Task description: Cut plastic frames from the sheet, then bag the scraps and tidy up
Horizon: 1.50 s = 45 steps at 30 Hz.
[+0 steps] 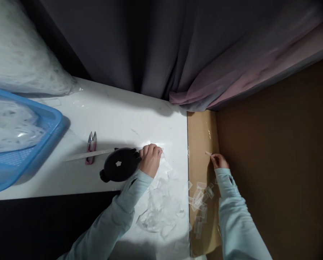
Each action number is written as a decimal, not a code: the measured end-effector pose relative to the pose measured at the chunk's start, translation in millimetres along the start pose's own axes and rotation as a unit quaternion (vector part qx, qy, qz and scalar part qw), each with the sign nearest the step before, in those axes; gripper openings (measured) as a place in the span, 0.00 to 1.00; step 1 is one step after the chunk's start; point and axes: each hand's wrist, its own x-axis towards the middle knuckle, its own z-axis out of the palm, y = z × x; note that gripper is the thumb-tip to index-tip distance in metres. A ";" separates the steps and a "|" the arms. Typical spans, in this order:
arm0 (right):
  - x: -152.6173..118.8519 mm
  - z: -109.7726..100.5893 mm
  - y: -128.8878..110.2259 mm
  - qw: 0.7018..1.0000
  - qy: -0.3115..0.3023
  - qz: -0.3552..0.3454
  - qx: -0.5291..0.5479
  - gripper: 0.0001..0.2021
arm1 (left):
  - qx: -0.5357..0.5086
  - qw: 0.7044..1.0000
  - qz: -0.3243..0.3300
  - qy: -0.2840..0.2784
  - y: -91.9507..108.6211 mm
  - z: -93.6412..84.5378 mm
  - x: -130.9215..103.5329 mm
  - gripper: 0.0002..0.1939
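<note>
My left hand [151, 159] is closed over the white table, just right of a black oval lamp-like device [120, 165]; what its curled fingers hold, if anything, is hidden. Over the brown cardboard [201, 133] on the right, my right hand [218, 160] pinches a small pale strip [208, 153] by its end. Thin white and clear pieces [164, 204] lie in a loose pile below my left hand. Several small clear plastic rectangles [198, 198] are scattered on the cardboard, below and left of my right hand.
Pink-handled snips [91, 148] lie on the white table [109, 104], by a long pale strip [82, 156]. At the far left, a blue basket [49, 122] holds a filled plastic bag, with a larger bag [23, 54] behind. Dark curtains [156, 47] hang behind; a cardboard wall [280, 144] stands right.
</note>
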 end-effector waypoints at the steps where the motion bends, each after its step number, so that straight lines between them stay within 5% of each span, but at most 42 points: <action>1: 2.2 -1.3 1.3 1.000 0.003 -0.008 -0.001 0.20 | -0.001 1.000 0.013 -0.009 -0.8 -1.6 -2.4 0.04; 6: -8.4 11.7 -22.2 0.995 -0.021 -0.094 0.032 0.15 | -0.005 0.995 0.082 -0.060 -4.8 -13.2 -26.9 0.02; 12: -95.5 56.6 -95.2 0.958 -0.128 -0.242 0.089 0.07 | -0.034 0.975 0.164 -0.148 -2.8 -24.1 -82.1 0.07; 16: -134.3 46.7 -119.6 0.957 -0.128 -0.247 0.086 0.08 | -0.126 0.964 0.197 -0.125 -6.5 -41.9 -97.6 0.10; 20: -138.0 13.3 -97.6 0.988 -0.052 -0.139 0.048 0.08 | -0.193 0.956 0.204 -0.082 -10.3 -53.7 -80.5 0.11; 24: -129.9 -17.1 -44.8 0.999 0.031 -0.020 -0.030 0.07 | -0.177 0.972 0.153 -0.033 -6.3 -36.2 -60.1 0.05; 27: -117.8 -26.8 -7.5 0.997 0.044 0.020 -0.068 0.08 | -0.091 0.990 0.108 -0.010 -3.0 -16.7 -50.4 0.05; 30: -102.5 -25.6 20.3 0.995 0.027 0.048 -0.088 0.05 | -0.020 0.997 0.067 0.020 -1.7 -5.4 -41.9 0.17; 32: -97.1 -21.1 31.9 0.993 0.009 0.062 -0.096 0.06 | -0.024 0.998 0.063 -0.002 -0.6 -1.8 -37.7 0.15; 35: -107.2 -9.6 32.0 0.993 -0.025 0.063 -0.094 0.13 | -0.052 0.993 0.083 -0.059 3.0 1.8 -38.3 0.09; 40: -159.6 14.3 -8.4 0.997 -0.065 0.009 -0.044 0.12 | -0.112 0.978 0.139 -0.107 10.6 -1.9 -61.2 0.08; 45: -173.5 12.3 -22.9 0.999 0.006 0.026 -0.021 0.11 | -0.164 0.963 0.166 -0.137 16.6 -12.4 -69.0 0.11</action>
